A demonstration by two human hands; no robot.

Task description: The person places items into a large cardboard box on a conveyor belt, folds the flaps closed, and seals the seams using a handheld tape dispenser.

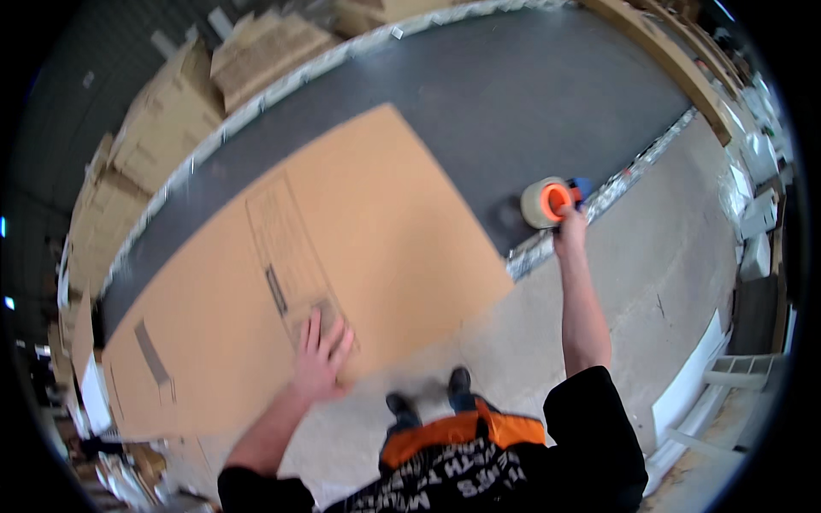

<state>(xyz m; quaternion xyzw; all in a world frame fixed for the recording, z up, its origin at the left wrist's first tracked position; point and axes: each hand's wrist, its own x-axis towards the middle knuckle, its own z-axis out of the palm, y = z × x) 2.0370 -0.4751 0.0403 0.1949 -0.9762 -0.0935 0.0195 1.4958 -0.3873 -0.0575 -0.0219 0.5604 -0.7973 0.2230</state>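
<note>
A large flat cardboard sheet (402, 248) lies across the dark table top (547, 94), its near edge jutting out over the floor. My left hand (321, 357) rests on it close to that edge, fingers stretched out and spread over the printed panel. On the right, my right hand (568, 229) is closed on a tape dispenser (581, 188), whose handle is mostly hidden by my fingers. It carries a wide roll of tape (536, 203) around an orange hub. The dispenser is held above the table's near edge, to the right of the cardboard and apart from it.
Along the table's edge runs a strip of silvery tape (637, 167). Stacked cardboard boxes (167, 120) stand behind the table on the left. A wooden beam (676, 64) crosses the far right end. White pieces (757, 218) lie piled at the right, near a white rack (735, 376).
</note>
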